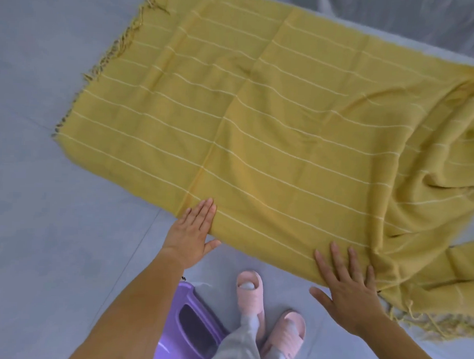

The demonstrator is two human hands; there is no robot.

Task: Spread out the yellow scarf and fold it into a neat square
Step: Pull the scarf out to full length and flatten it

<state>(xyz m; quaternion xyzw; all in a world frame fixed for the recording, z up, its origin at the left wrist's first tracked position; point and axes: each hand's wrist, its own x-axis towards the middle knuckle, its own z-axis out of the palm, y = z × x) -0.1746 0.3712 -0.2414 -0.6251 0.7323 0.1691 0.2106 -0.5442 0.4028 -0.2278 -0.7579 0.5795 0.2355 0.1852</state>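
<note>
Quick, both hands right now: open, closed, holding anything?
Left hand: open, straight fingers touching the yellow scarf.
Right hand: open, fingers spread on the scarf.

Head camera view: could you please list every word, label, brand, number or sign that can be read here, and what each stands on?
None: no readable text shows anywhere in this view.
The yellow woven scarf with thin white stripes bears stripes only.
The purple plastic stool, the pink rubber slippers and the grey tiled floor show no label, number or sign.
</note>
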